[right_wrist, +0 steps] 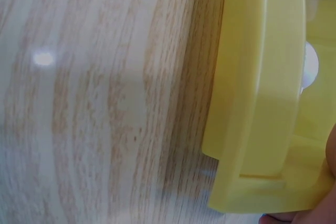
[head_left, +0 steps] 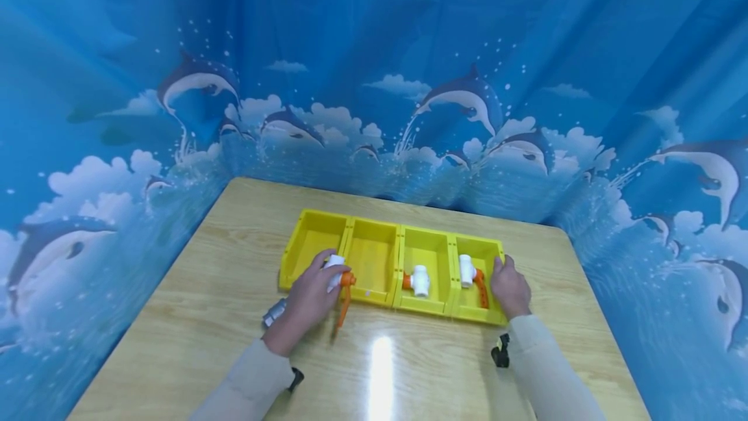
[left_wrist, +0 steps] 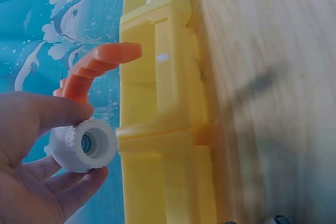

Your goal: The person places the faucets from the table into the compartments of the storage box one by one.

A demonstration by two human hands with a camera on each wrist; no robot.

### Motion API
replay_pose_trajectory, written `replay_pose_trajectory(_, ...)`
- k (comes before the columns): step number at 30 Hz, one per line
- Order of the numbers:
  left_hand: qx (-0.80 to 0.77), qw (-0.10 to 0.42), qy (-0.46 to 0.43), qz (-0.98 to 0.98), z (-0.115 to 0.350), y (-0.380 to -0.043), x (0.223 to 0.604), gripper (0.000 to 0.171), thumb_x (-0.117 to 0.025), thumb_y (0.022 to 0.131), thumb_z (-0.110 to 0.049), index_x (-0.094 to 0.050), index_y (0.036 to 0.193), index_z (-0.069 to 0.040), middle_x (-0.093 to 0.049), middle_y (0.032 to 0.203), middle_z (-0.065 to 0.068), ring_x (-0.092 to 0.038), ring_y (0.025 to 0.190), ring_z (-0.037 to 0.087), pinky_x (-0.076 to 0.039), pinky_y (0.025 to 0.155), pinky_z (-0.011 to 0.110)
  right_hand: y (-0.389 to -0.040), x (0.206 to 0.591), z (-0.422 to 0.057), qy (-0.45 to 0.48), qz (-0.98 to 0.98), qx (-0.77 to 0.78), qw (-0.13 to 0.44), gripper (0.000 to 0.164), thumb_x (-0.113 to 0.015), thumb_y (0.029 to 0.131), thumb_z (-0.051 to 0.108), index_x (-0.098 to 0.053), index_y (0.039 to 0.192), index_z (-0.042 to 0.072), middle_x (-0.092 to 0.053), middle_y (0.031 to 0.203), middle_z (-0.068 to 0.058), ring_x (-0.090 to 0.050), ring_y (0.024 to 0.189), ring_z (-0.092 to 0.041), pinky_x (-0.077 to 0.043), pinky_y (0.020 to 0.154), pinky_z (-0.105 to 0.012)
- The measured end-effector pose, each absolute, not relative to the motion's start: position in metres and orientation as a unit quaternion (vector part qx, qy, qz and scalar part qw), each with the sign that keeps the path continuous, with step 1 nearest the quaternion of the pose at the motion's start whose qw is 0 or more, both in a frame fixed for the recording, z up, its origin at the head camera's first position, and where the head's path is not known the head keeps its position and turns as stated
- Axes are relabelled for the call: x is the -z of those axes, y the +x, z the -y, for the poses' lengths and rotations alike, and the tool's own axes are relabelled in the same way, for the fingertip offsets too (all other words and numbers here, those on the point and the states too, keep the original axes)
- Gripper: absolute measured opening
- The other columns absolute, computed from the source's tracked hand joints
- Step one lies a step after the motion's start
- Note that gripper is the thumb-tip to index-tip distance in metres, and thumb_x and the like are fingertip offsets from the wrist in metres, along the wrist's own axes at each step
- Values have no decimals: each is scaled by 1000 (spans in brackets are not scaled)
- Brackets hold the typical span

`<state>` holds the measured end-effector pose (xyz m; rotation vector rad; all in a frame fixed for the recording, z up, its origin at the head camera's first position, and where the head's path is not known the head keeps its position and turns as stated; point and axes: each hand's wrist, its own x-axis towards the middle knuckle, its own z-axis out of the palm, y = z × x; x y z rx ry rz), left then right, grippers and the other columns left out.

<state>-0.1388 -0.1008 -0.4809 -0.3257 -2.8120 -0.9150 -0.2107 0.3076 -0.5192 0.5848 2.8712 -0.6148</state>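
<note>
My left hand (head_left: 312, 297) grips a white plastic ball valve (left_wrist: 84, 145) with an orange lever handle (left_wrist: 100, 66), thumb on one side and fingers on the other. It is held over the front edge of the yellow bins (head_left: 374, 297), and in the left wrist view its round threaded opening faces the camera. My right hand (head_left: 511, 288) holds the right end wall of the rightmost bin; only a bit of that hand shows in the right wrist view. Inside that bin lies a white valve (head_left: 466, 271) with an orange handle. Another white valve (head_left: 420, 280) lies in the bin to its left.
Several yellow bins stand side by side in a row on the wooden table (head_left: 456, 369). A grey pipe-like piece (head_left: 274, 312) lies on the table, partly behind my left hand. A blue dolphin-print curtain (head_left: 374, 83) hangs behind and beside the table.
</note>
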Motion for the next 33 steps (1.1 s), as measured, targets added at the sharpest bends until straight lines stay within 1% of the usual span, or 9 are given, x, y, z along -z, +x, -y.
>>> replay_pose_trajectory(7, 312, 80, -104, 941, 98, -146, 473, 36, -77, 82, -8, -71, 114, -21, -44, 144, 8, -57, 115, 29, -52, 91, 46, -212, 519, -307, 201, -954, 208, 80, 74, -3, 102, 50, -20, 149, -5, -42, 138, -35, -48, 118, -51, -39, 97, -61)
replay_pose_trajectory(12, 322, 74, -103, 938, 93, -151, 469, 36, -77, 82, -8, -71, 115, -21, -44, 145, 8, -57, 115, 29, -53, 90, 44, -211, 518, -306, 201, -954, 208, 80, 74, -3, 102, 50, -20, 149, -5, -41, 138, -35, -47, 118, -51, -39, 97, -61)
replay_pose_trajectory(15, 330, 82, -112, 934, 91, -155, 468, 35, -77, 82, -8, -71, 114, -21, -45, 144, 9, -59, 112, 28, -55, 84, 41, -211, 518, -307, 199, -954, 208, 79, 74, -3, 102, 50, -20, 149, -5, -42, 138, -35, -48, 118, -51, -40, 97, -61)
replay_pose_trajectory(17, 335, 90, -119, 930, 91, -158, 469, 35, -77, 82, -7, -72, 114, -20, -46, 143, 10, -61, 107, 28, -56, 75, 38, -211, 519, -308, 198, -955, 208, 79, 74, -3, 102, 50, -21, 149, -5, -42, 137, -35, -48, 118, -51, -40, 96, -61)
replay_pose_trajectory(20, 337, 95, -124, 928, 88, -162, 469, 34, -77, 82, -7, -72, 113, -20, -47, 142, 10, -63, 103, 28, -56, 71, 37, -212, 520, -309, 197, -955, 208, 77, 74, -3, 102, 50, -21, 149, -5, -42, 138, -35, -47, 118, -51, -40, 97, -61)
replay_pose_trajectory(25, 341, 93, -128, 926, 82, -168, 467, 33, -77, 82, -7, -72, 113, -19, -47, 142, 10, -62, 105, 28, -56, 73, 36, -212, 519, -309, 201, -954, 208, 80, 75, -2, 102, 51, -19, 149, -5, -41, 138, -35, -47, 118, -51, -39, 97, -62)
replay_pose_trajectory(29, 344, 92, -138, 924, 76, -170, 463, 34, -76, 82, -6, -72, 113, -19, -47, 142, 9, -63, 106, 28, -56, 71, 34, -211, 519, -308, 207, -951, 212, 85, 74, -3, 102, 50, -18, 150, -5, -40, 139, -35, -47, 119, -50, -38, 99, -62)
replay_pose_trajectory(33, 339, 88, -140, 926, 72, -173, 459, 34, -76, 83, -8, -72, 114, -19, -46, 143, 10, -61, 110, 29, -57, 75, 36, -211, 520, -308, 206, -951, 214, 86, 75, -2, 102, 50, -18, 150, -5, -40, 139, -35, -47, 119, -50, -38, 99, -61)
